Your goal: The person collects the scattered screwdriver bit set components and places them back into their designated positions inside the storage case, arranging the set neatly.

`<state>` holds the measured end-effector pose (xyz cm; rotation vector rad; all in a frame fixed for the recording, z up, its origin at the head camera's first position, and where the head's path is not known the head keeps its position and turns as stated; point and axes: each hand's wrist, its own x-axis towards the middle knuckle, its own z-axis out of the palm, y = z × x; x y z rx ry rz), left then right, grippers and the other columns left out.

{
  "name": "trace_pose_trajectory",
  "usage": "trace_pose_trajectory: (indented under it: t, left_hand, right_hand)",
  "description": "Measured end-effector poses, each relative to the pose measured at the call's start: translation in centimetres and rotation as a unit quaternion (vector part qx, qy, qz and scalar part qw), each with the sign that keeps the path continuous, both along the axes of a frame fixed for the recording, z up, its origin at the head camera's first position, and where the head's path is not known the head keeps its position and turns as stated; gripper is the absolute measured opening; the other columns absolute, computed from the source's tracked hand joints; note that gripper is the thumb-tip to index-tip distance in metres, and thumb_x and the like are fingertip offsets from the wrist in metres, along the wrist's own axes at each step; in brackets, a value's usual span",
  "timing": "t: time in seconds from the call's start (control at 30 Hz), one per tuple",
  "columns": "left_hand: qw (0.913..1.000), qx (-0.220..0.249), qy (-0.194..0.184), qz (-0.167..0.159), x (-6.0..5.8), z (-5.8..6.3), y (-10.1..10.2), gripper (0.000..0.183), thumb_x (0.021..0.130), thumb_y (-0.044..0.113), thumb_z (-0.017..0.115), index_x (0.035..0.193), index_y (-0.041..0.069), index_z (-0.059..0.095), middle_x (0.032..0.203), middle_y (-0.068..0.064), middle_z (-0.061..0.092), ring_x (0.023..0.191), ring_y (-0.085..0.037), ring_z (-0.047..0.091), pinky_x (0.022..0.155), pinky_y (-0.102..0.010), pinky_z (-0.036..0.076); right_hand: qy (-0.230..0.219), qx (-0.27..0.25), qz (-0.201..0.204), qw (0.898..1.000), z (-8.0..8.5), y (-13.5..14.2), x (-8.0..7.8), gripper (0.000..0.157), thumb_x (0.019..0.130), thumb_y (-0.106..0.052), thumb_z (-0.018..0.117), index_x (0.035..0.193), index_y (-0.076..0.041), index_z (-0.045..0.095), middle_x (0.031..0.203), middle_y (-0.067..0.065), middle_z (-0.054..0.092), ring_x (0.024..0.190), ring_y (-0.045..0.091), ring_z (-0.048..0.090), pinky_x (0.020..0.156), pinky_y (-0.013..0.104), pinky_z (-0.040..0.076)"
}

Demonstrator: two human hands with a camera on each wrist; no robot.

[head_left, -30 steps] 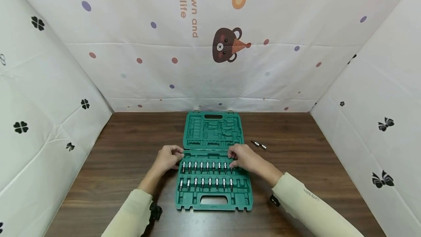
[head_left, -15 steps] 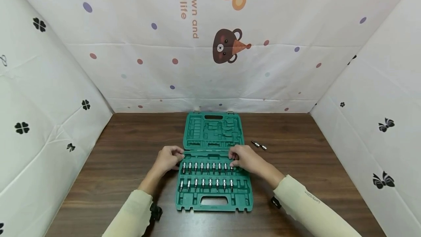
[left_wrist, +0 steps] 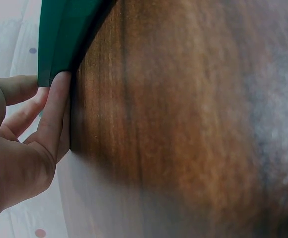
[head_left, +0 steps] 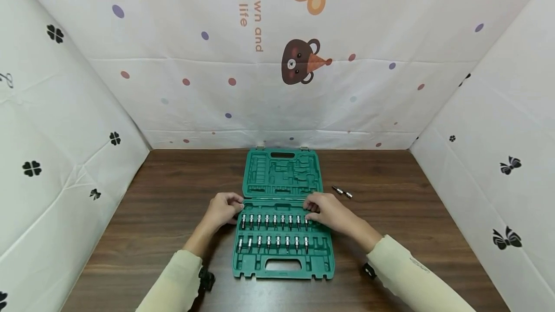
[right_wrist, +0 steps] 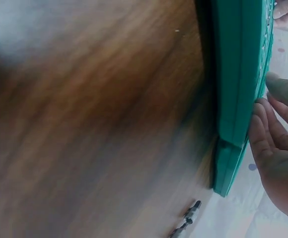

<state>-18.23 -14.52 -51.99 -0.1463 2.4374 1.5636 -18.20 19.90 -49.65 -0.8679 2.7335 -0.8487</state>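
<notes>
A green plastic case [head_left: 284,207] lies unfolded on the table, with two rows of silver-topped bit sockets [head_left: 275,221] in its near half. My left hand [head_left: 222,208] grips the left edge of that half, thumb on the rim and fingers at the side. The left wrist view shows the fingers pinching the case's corner. Over the right end of the upper row, my right hand [head_left: 326,210] has loosely curled fingers, partly covering the last bit socket [head_left: 306,224]. In the right wrist view its fingertips rest at the case's edge, and nothing shows between thumb and fingers.
Two loose bit sockets [head_left: 342,191] lie on the brown wood table [head_left: 381,182] to the right of the case. Its far half, the lid [head_left: 283,173], holds moulded recesses. White printed sheets [head_left: 208,90] stand around the back and sides.
My right hand and forearm have shifted slightly right, with the thumb drawing a little off the last bit socket of the upper row. The left hand keeps its grip on the case.
</notes>
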Motion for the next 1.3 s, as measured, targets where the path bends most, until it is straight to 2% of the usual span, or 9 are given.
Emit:
trace_pose_trajectory:
  t: [0.3, 0.5, 0.8, 1.07, 1.3]
  left_hand:
    - [1.0000, -0.003, -0.002, -0.001, 0.0, -0.1, -0.1, 0.014, 0.099, 0.006, 0.067, 0.111, 0.003, 0.075, 0.097, -0.011, 0.070, 0.084, -0.019, 0.069, 0.064, -0.037, 0.065]
    - [1.0000, -0.006, 0.000, -0.001, -0.1, -0.1, 0.1, 0.014, 0.099, 0.006, 0.068, 0.111, 0.003, 0.075, 0.098, -0.011, 0.070, 0.084, -0.019, 0.068, 0.063, -0.037, 0.065]
    - [1.0000, -0.008, 0.000, -0.004, -0.1, -0.1, 0.2, 0.013, 0.099, 0.006, 0.067, 0.110, 0.003, 0.075, 0.097, -0.011, 0.070, 0.082, -0.019, 0.068, 0.063, -0.037, 0.064]
    - [0.9999, -0.016, 0.000, -0.001, -0.1, 0.0, 0.0, 0.014, 0.099, 0.007, 0.068, 0.110, 0.004, 0.075, 0.097, -0.010, 0.070, 0.084, -0.019, 0.067, 0.063, -0.036, 0.064]
    - [0.9999, -0.011, 0.000, -0.001, -0.1, 0.0, 0.0, 0.014, 0.099, 0.007, 0.068, 0.110, 0.003, 0.075, 0.096, -0.010, 0.070, 0.083, -0.019, 0.068, 0.063, -0.037, 0.064]
  right_hand:
    - [0.034, -0.034, -0.029, 0.998, -0.5, 1.6, 0.7, 0.022, 0.092, -0.014, 0.080, 0.112, -0.011, 0.071, 0.108, 0.000, 0.068, 0.094, 0.014, 0.066, 0.079, 0.027, 0.059]
    - [0.067, -0.048, -0.071, 0.994, -0.4, 3.1, 0.9, 0.024, 0.092, -0.013, 0.079, 0.115, -0.011, 0.071, 0.111, 0.000, 0.067, 0.096, 0.016, 0.067, 0.079, 0.030, 0.061]
    - [0.097, -0.054, -0.125, 0.986, -0.1, 5.7, 0.7, 0.023, 0.095, -0.012, 0.077, 0.117, -0.009, 0.070, 0.116, 0.004, 0.067, 0.102, 0.022, 0.068, 0.083, 0.045, 0.061]
    - [0.127, -0.016, -0.146, 0.981, -0.9, 7.5, -0.7, 0.028, 0.093, -0.012, 0.079, 0.118, -0.005, 0.069, 0.113, 0.008, 0.066, 0.100, 0.030, 0.061, 0.081, 0.045, 0.054]
    - [0.106, 0.008, -0.159, 0.982, -1.3, 8.4, -2.3, 0.027, 0.093, -0.013, 0.079, 0.118, -0.007, 0.069, 0.115, 0.010, 0.067, 0.101, 0.027, 0.058, 0.081, 0.046, 0.053]
